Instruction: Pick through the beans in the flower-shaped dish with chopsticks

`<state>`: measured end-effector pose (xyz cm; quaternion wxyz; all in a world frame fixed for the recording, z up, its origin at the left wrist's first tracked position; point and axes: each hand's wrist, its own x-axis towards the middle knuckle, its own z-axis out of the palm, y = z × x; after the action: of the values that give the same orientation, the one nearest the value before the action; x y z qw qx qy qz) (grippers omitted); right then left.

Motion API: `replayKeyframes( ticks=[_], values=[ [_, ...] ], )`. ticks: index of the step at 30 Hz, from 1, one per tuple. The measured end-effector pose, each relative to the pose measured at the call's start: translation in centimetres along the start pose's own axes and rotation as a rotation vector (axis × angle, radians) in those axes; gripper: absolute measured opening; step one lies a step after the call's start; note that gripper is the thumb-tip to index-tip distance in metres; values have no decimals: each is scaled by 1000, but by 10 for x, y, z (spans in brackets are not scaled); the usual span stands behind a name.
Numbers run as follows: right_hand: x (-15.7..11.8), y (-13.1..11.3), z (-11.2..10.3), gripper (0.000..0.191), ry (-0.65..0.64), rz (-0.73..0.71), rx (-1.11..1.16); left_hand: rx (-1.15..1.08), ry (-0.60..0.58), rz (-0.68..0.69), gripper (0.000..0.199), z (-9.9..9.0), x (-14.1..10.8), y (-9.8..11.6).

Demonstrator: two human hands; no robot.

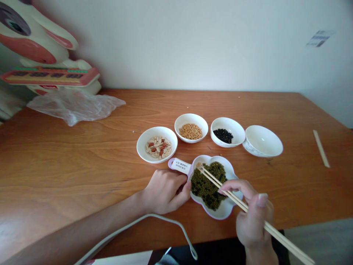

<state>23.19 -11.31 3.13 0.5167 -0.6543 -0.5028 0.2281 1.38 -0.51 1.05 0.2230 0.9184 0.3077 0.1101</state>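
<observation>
My left hand (168, 191) is closed at the left rim of a white flower-shaped dish (227, 213), thumb against its edge, below the labelled handle (180, 165). Small green beans (206, 184) with dark ones among them lie in the dish. My right hand (255, 211) grips a pair of wooden chopsticks (234, 198). Their tips meet near the dish's upper left, at a small tan piece (199, 166) too small to name surely. Behind stand white bowls: one with peanuts (158, 147), one with yellow beans (191, 131), one with black beans (224, 135).
A fourth white bowl (263, 140), its pale inside showing, stands at the right of the row. Farther right lies a thin pale strip (321, 149). A plastic bag (77, 106) and a toy keyboard (52, 76) sit back left. A white cable (154, 216) loops near my left forearm.
</observation>
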Motion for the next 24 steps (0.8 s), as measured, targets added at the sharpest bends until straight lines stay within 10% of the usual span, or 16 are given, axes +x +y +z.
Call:
replayKeyframes(
  ticks=[24],
  values=[
    [-2,17,5,63,250,-268,78,8,-15,7,42,-1,0,-1]
  ],
)
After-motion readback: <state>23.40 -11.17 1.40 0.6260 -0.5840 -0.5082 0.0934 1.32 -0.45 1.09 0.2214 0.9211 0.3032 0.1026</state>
